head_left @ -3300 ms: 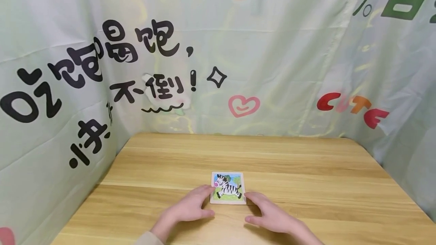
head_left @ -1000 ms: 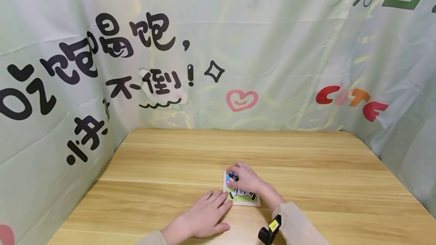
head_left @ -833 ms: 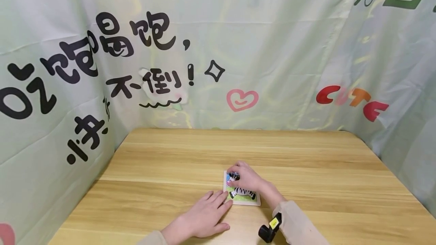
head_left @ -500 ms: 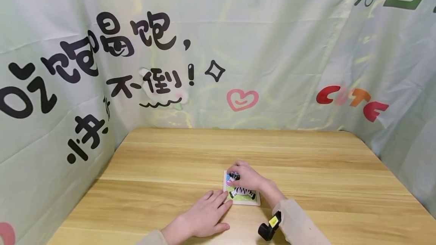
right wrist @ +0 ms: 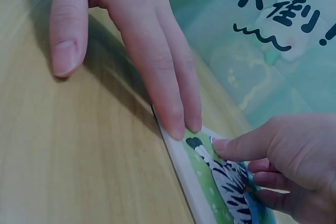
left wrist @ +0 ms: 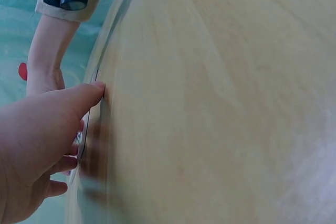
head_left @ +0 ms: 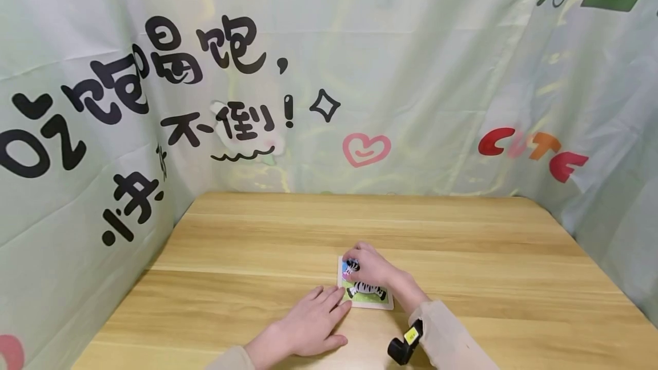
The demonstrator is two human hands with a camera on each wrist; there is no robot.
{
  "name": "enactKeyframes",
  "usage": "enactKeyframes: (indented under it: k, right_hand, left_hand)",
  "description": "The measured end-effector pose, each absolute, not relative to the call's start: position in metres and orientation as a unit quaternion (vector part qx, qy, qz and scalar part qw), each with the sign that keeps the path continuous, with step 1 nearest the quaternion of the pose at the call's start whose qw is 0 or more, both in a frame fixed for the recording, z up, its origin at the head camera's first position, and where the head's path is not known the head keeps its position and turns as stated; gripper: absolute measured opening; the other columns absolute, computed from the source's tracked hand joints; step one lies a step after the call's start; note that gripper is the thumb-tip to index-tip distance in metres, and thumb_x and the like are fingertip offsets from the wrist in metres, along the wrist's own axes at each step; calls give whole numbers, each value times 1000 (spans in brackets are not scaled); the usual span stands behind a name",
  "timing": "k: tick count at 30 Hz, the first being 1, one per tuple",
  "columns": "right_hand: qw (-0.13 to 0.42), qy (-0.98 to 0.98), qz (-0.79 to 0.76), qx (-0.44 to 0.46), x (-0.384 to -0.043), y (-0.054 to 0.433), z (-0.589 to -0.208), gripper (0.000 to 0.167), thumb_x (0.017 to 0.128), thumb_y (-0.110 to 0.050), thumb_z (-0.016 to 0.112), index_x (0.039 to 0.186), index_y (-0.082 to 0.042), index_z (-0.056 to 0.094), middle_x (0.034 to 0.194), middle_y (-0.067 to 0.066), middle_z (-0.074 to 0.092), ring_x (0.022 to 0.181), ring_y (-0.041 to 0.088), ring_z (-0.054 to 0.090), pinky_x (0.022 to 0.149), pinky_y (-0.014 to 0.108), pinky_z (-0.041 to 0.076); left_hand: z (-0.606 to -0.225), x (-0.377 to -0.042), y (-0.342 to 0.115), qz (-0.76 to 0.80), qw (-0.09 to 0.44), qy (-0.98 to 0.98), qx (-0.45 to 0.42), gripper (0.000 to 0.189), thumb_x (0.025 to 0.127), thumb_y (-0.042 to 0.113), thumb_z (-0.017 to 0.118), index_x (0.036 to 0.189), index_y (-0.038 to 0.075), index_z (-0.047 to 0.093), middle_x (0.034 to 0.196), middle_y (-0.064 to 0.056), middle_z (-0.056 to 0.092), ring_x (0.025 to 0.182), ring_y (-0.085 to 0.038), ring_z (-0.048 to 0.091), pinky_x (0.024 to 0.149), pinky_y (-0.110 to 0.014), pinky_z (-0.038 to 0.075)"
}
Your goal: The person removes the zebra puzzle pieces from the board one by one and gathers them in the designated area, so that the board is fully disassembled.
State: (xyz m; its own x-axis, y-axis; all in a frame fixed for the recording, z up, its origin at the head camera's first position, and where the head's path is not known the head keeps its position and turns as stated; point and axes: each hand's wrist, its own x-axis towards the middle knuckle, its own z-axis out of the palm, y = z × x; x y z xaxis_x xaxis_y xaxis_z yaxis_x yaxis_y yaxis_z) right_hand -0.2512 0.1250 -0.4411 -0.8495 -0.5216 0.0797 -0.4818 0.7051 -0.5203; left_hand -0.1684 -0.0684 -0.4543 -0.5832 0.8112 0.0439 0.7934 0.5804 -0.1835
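Note:
A small square zebra puzzle (head_left: 369, 299) with a pale frame lies flat on the table. My right hand (head_left: 372, 266) reaches over its top part, thumb and fingers curled, pinching the puzzle piece (head_left: 351, 269) that bears the zebra's head. That hand hides much of the upper right of the picture. At the lower left corner, my left hand (head_left: 312, 323) lies with straight fingers, tips touching the frame. In the right wrist view, two left fingertips press the white edge beside a zebra leg (right wrist: 197, 145). The left wrist view shows the left hand (left wrist: 39, 132) at the puzzle's edge.
The wooden table (head_left: 247, 238) stretches around the puzzle on all sides. A printed cloth (head_left: 432, 90) hangs behind and at both sides. A small black camera (head_left: 406, 344) is strapped at the right wrist, close above the table.
From beside the puzzle, the right hand has moved over its top and the left onto its lower left corner; the puzzle shifted right. In the last half second, the zebra's head piece tilted slightly.

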Motion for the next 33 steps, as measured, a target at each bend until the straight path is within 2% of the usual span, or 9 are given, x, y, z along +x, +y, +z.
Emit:
enactKeyframes:
  k: [7, 12, 18, 22, 28, 33]
  right_hand:
    - [78, 921, -287, -252, -255, 124, -438, 37, 75, -10, 74, 108, -2, 59, 102, 6, 51, 95, 22, 49, 89, 44, 44]
    - [86, 915, -303, -252, -258, 124, -441, 36, 75, -9, 74, 106, -4, 57, 102, 6, 50, 94, 21, 48, 88, 43, 44]
    - [76, 906, -333, -249, -257, 125, -444, 36, 74, -7, 75, 105, -4, 56, 103, 7, 50, 96, 21, 49, 89, 43, 43]
    - [62, 903, -346, -249, -256, 125, -445, 34, 76, -7, 74, 105, -5, 57, 101, 8, 50, 92, 21, 49, 85, 43, 44]
    - [40, 899, -338, -277, -255, 129, -445, 26, 84, -3, 64, 109, -4, 61, 97, 8, 52, 84, 17, 49, 74, 37, 46]
    - [33, 889, -360, -281, -259, 131, -448, 18, 88, -1, 57, 104, -7, 63, 91, 2, 59, 80, 14, 52, 73, 34, 45]
  left_hand:
    - [-454, -170, -67, 76, 79, -883, -457, 62, 92, 56, 39, 136, 13, 47, 141, -11, 41, 129, -23, 39, 103, -43, 34]
    - [-454, -169, -67, 76, 72, -884, -455, 62, 92, 56, 39, 136, 13, 46, 142, -11, 41, 129, -23, 38, 104, -43, 33]
    - [-456, -169, -68, 73, 71, -886, -452, 63, 92, 57, 39, 137, 13, 46, 142, -11, 41, 130, -24, 38, 104, -43, 33]
    - [-457, -169, -68, 72, 71, -887, -450, 63, 92, 57, 39, 137, 13, 46, 142, -12, 40, 130, -24, 37, 105, -44, 32]
    - [-456, -169, -68, 80, 74, -885, -452, 64, 92, 57, 38, 137, 13, 46, 142, -11, 41, 130, -24, 37, 105, -43, 32]
    - [-454, -168, -67, 82, 81, -883, -454, 63, 91, 57, 40, 136, 13, 47, 141, -11, 42, 129, -24, 39, 105, -42, 33]
